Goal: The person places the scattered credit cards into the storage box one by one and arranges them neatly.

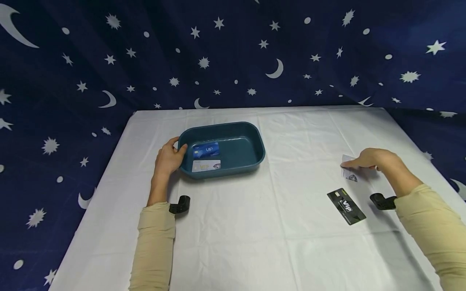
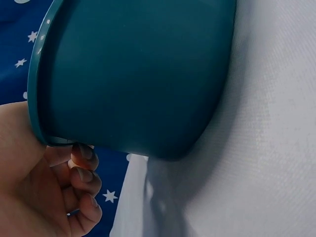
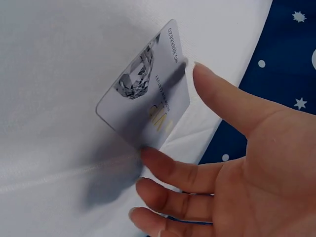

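Observation:
My left hand (image 1: 169, 158) grips the left end of a dark teal plastic tray (image 1: 233, 173), its thumb over the rim and its fingers outside. The left wrist view shows the tray's outer wall (image 2: 138, 74) and the curled fingers under the rim. Inside the tray lie a blue VIP card (image 1: 206, 150) and a white VIP card (image 1: 206, 165). My right hand (image 1: 376, 158) is at another white card (image 3: 148, 89) with a diamond picture, partly covered in the head view. Its index fingertip is at the card's edge; the thumb appears slightly apart from the opposite edge.
A black VIP card (image 1: 346, 206) lies on the white tablecloth (image 1: 233, 226), nearer than the right hand's card. Behind the table hangs a dark blue curtain (image 1: 233, 48) with moons and stars. A small black device (image 1: 180, 205) sits at each wrist.

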Motion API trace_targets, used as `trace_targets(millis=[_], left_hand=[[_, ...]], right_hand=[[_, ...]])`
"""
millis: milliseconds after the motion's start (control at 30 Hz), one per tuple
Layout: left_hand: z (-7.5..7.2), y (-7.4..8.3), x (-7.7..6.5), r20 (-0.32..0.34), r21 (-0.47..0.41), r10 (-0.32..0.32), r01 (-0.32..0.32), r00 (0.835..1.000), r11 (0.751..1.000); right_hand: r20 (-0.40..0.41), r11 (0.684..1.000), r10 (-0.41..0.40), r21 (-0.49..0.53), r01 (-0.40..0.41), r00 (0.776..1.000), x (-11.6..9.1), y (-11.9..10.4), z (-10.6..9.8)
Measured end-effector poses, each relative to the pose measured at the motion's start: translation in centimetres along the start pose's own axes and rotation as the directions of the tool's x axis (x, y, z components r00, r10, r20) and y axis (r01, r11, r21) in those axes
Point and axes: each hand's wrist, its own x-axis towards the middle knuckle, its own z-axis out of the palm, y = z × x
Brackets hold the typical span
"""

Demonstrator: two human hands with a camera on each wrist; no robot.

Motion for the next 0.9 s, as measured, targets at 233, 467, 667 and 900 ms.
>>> trace_targets(millis=[233,467,667,900], left_hand=[[0.1,-0.3,0.0,0.007,-0.003,0.003,-0.003,1.0,1.0],[0.1,-0.2,0.2,-0.004,-0.004,0.017,-0.017,1.0,1.0],[0.1,0.1,0.3,0.008,-0.01,0.025,-0.025,1.0,1.0],[0.0,-0.2,0.2,0.007,0.003,0.006,-0.006,1.0,1.0]], right_hand=[[0.033,0.997,0.061,0.047,-0.063,0.998,0.6,0.7,0.2],[-0.006,0.991,0.053,0.126,-0.052,0.999,0.8,1.4,0.5],[0.016,0.978,0.095,0.186,-0.097,0.995,0.8,1.4,0.8],[0.006,0.981,0.076,0.179,-0.075,0.997,1.2,0.6,0.6]])
